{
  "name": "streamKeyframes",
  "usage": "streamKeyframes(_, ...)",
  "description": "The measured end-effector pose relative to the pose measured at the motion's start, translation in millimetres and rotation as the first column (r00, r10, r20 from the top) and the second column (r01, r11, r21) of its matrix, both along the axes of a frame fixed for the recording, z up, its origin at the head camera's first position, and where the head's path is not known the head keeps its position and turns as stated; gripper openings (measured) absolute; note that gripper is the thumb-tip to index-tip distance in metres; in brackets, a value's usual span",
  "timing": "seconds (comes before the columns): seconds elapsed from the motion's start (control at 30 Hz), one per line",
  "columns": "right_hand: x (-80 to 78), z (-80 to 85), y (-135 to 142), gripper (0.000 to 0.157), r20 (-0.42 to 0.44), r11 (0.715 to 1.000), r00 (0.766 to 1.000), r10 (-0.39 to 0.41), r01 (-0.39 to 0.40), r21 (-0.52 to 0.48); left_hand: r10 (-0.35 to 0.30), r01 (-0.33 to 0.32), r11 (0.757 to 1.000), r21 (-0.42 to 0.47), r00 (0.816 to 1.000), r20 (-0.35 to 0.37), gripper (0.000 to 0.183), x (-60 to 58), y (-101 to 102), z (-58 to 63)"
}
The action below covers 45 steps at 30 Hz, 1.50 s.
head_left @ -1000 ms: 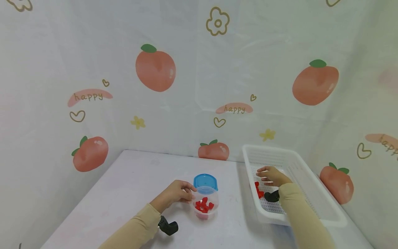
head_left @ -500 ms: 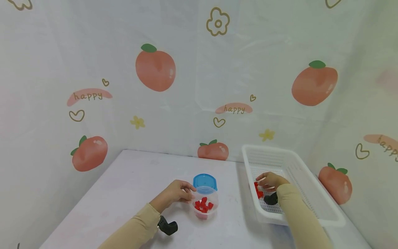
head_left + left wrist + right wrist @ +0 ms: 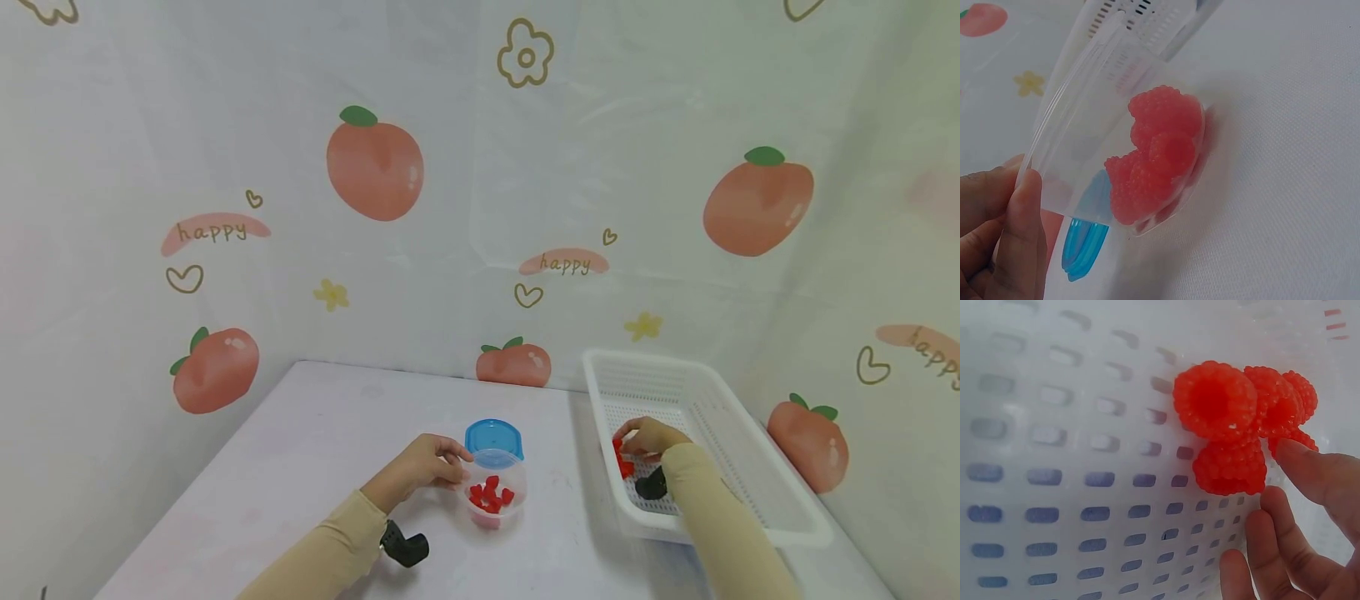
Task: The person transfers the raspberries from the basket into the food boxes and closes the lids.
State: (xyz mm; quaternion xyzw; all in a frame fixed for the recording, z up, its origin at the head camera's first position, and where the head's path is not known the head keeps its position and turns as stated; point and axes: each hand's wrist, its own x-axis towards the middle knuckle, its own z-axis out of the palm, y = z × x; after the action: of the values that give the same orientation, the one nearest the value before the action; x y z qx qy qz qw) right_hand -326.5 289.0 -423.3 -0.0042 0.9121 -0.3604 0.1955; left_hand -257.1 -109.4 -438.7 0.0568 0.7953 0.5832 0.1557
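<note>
Around the middle of the table, my left hand (image 3: 420, 471) pinches the rim of a round clear plastic container (image 3: 1079, 150) between thumb and fingers. Red raspberries (image 3: 1154, 156) lie in its bottom. Inside the white basket (image 3: 731, 392) on the right, my right hand (image 3: 651, 437) reaches down to another cluster of raspberries (image 3: 1229, 465) by the basket's left wall. In the right wrist view, one fingertip touches a raspberry (image 3: 1300, 439) at the back of the cluster. The other fingers (image 3: 1263, 544) are spread below, with no berry seen gripped between them.
A blue lid (image 3: 492, 435) lies just behind the container. The basket has raised, perforated walls. A black wrist device (image 3: 405, 546) shows under the left sleeve, another (image 3: 651, 485) by the right wrist. A printed curtain (image 3: 450, 275) hangs behind the table.
My right hand has moved lower and slightly left in the basket, coming up to the raspberries. The left hand and the container have stayed in place.
</note>
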Motion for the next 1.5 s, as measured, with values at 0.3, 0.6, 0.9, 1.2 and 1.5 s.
streamKeyframes(0.3,2.3,4.7,-4.0,0.022,-0.010,1.000,1.000,0.005,-0.005,0.025,0.005,-0.005,1.000,-0.003,1.000,0.000,0.022,1.4,0.0,-1.9)
streamKeyframes(0.6,-4.2,1.2,0.9,0.022,-0.009,1.000,1.000,-0.014,0.014,-0.001,0.022,-0.022,1.000,-0.013,1.000,-0.007,0.023,2.9,0.7,-2.1)
streamKeyframes(0.9,-9.3,3.6,6.9,0.021,-0.117,0.986,0.990,-0.083,0.064,-0.152,0.026,-0.026,0.999,-0.023,1.000,-0.010,0.023,2.5,1.1,-1.8)
streamKeyframes(1.2,-7.8,9.6,5.7,0.035,-0.202,0.948,0.969,-0.139,0.071,-0.311,0.017,-0.017,1.000,-0.016,1.000,-0.018,0.023,2.7,1.1,-2.0)
streamKeyframes(1.5,-6.1,21.2,1.2,0.040,-0.246,0.905,0.955,-0.166,0.048,-0.422,0.017,-0.017,1.000,-0.017,1.000,-0.015,0.023,3.9,1.4,0.5)
